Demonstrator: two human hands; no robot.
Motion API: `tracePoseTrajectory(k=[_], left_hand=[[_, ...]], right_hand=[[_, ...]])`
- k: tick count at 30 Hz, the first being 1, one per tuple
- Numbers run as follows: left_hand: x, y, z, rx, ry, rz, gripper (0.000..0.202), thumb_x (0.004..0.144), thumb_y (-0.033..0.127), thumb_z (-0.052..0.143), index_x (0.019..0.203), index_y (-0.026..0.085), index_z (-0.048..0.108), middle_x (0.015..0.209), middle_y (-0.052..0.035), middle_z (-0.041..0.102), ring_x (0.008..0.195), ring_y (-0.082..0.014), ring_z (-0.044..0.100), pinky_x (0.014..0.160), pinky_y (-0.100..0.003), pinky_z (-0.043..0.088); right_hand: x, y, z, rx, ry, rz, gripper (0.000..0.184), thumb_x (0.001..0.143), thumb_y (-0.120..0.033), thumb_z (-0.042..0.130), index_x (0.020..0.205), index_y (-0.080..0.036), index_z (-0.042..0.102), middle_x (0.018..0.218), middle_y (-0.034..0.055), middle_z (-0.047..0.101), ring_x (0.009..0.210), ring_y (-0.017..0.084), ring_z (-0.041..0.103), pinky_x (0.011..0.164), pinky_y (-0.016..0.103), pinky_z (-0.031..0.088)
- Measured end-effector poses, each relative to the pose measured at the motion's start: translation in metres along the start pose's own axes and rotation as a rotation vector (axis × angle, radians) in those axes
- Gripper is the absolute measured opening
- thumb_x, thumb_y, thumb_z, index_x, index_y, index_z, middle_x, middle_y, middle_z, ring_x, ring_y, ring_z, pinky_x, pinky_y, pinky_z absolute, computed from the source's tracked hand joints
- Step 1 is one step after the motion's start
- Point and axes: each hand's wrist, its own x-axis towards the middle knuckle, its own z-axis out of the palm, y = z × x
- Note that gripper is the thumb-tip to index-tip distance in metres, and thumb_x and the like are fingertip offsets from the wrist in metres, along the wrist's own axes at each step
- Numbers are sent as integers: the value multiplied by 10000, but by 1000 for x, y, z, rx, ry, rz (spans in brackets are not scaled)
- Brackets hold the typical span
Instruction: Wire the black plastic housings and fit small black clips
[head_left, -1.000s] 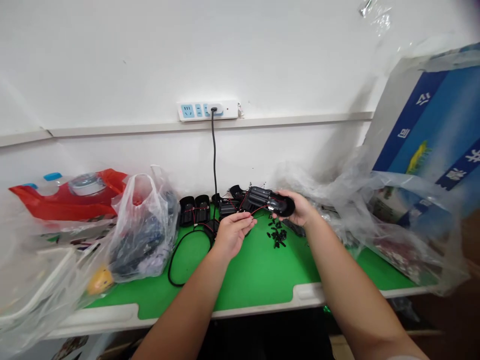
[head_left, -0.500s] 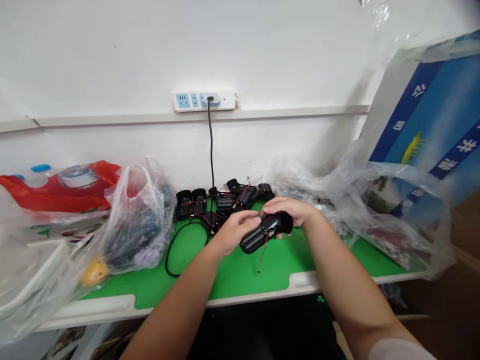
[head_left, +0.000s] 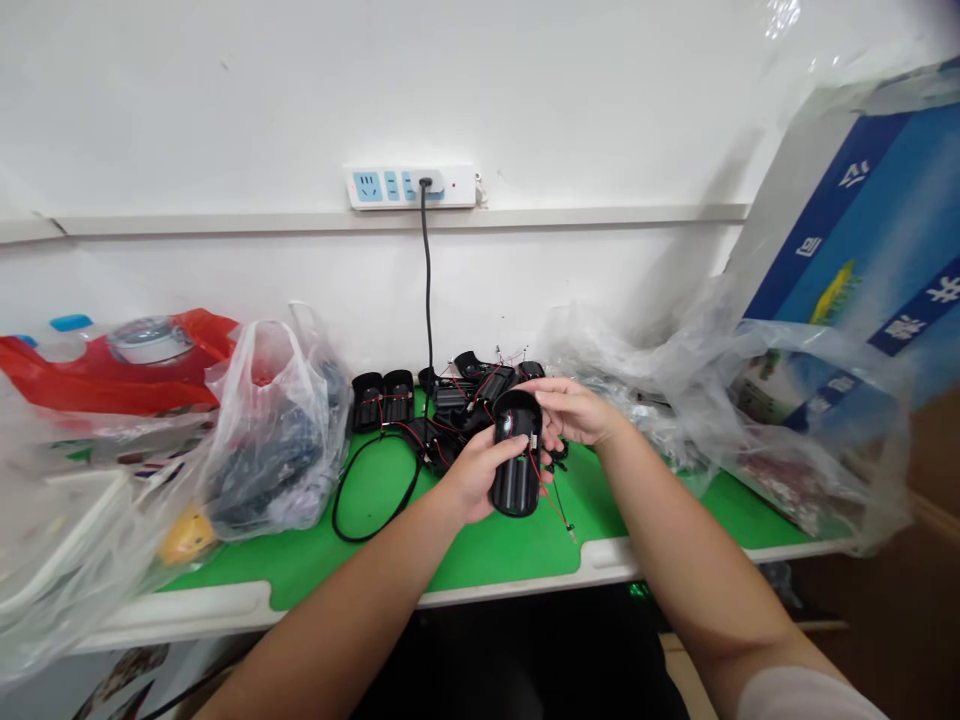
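A black plastic housing [head_left: 514, 485] with two long rounded bays, a curved lip at its far end and thin red wires is held upright over the green mat [head_left: 465, 565]. My left hand [head_left: 474, 478] is closed on its left side, the thumb lying across its front. At the upper right, my right hand [head_left: 571, 412] grips the same housing near the lip, its lower fingers partly hidden behind it. A loose wire [head_left: 559, 508] dangles from the housing to the right. Beyond my hands lies a pile of similar black housings [head_left: 457, 395] with red wires.
A black cable [head_left: 427, 290] runs from the wall power strip [head_left: 411, 187] and loops on the mat. To the left are a clear plastic bag [head_left: 270, 450], a red bag [head_left: 82, 385] and a yellow toy [head_left: 187, 537]. Clear plastic [head_left: 795, 440] and a blue-white box [head_left: 862, 220] stand right.
The housing has turned from slanting sideways to upright, with its lip away from me. My left hand has moved lower along its side, thumb now on the front.
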Motion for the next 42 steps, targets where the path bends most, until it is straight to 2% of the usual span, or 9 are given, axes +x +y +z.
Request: tracePoseTrajectory(k=[8, 11, 14, 17, 21, 29, 33, 37, 42], left_hand=[[4, 0, -6, 71, 126, 51, 282, 678, 297, 645, 896, 167, 523, 735, -25, 615, 583, -173, 635, 493, -279, 520], [2, 7, -10, 65, 193, 70, 371, 653, 316, 667, 940, 201, 462, 709, -16, 631, 562, -167, 627, 487, -279, 515], [1, 15, -14, 71, 270, 104, 389, 636, 344, 677, 913, 197, 446, 679, -17, 637, 544, -159, 618, 478, -275, 511], [1, 18, -17, 93, 302, 129, 364, 634, 336, 670, 886, 185, 456, 647, -18, 631, 525, -158, 608, 463, -274, 505], [3, 15, -17, 131, 297, 141, 325, 640, 317, 654, 857, 178, 456, 621, -15, 614, 522, -166, 608, 458, -281, 504], [4, 12, -16, 123, 330, 163, 335, 660, 313, 643, 888, 193, 429, 656, -16, 619, 549, -184, 627, 474, -295, 517], [2, 14, -16, 55, 299, 164, 392, 666, 346, 649, 941, 226, 397, 695, -2, 626, 561, -166, 627, 491, -279, 518], [0, 17, -16, -15, 256, 167, 433, 660, 321, 636, 996, 274, 368, 801, 11, 634, 566, -159, 633, 487, -277, 517], [1, 16, -20, -24, 260, 195, 499, 619, 295, 659, 1026, 277, 372, 814, 22, 615, 526, -145, 623, 463, -264, 513]], right_hand=[[11, 7, 7, 5, 41, 7, 445, 827, -384, 572, 1171, -108, 521, 666, 47, 661, 467, 130, 612, 384, 201, 486], [11, 4, -5, -108, 262, -24, 331, 834, -401, 535, 1029, -137, 578, 900, 94, 670, 490, 100, 595, 396, 211, 479], [9, 5, -22, -522, 485, 80, 241, 819, -365, 528, 801, -136, 603, 696, 54, 643, 402, 84, 509, 346, 203, 383], [7, 11, -32, -912, 330, 274, 219, 775, -332, 546, 696, -139, 611, 465, -8, 512, 374, 93, 456, 364, 207, 338], [11, 21, -30, -1146, 84, 413, 196, 696, -319, 586, 664, -132, 635, 508, 5, 546, 453, 107, 482, 437, 216, 347], [23, 34, -18, -1446, 92, 356, 125, 631, -209, 601, 573, -101, 626, 521, 44, 563, 493, 119, 459, 489, 241, 333], [18, 26, -15, -1238, 236, 294, 80, 650, -160, 589, 587, -111, 603, 526, 45, 590, 473, 114, 503, 450, 216, 361], [12, 10, -8, -474, 446, 147, 160, 665, -242, 696, 654, -119, 594, 526, 35, 615, 457, 106, 567, 443, 194, 461], [14, 11, 10, 83, 300, -38, 406, 575, -178, 799, 951, -154, 650, 680, 8, 682, 518, 93, 629, 480, 170, 535]])
